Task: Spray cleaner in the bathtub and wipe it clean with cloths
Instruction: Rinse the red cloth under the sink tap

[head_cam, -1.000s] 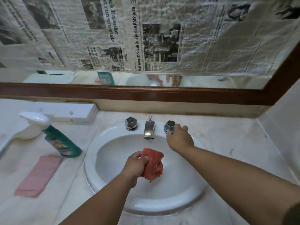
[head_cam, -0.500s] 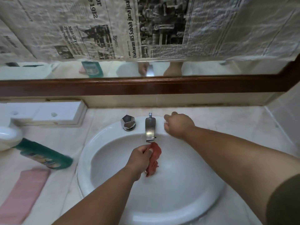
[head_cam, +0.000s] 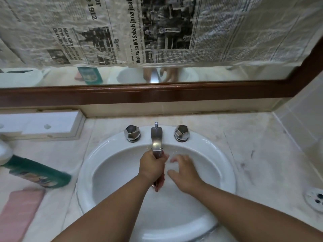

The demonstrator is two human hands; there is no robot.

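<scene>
Right under the faucet spout [head_cam: 156, 137], the left hand [head_cam: 151, 165] grips the red cloth [head_cam: 160, 182], probably soft, limp and wet, so best bunched whole in a fist, while the right hand [head_cam: 183, 172] hovers loose-fingered and empty just beside it.

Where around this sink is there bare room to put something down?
The widest bare stretch is the counter right of the sink, between the wall and the round white fitting. A narrower strip lies between the white ledge and the spray bottle. Crowded: bottle beside pink cloth; the left hand and right hand fill the sink.
</scene>
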